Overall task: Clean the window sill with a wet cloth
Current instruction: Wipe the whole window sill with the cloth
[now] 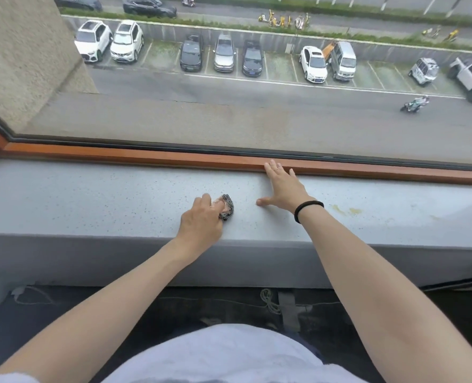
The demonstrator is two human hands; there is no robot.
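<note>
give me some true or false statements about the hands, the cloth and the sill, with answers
1. The left hand grips a small patterned cloth on the window sill. True.
2. The right hand holds a spray bottle. False: it lies flat and open on the sill and holds nothing.
3. A black band sits on the right wrist. True.
4. The yellowish stain lies to the left of the cloth. False: it lies to the right, past the right wrist, apart from the cloth.
</note>
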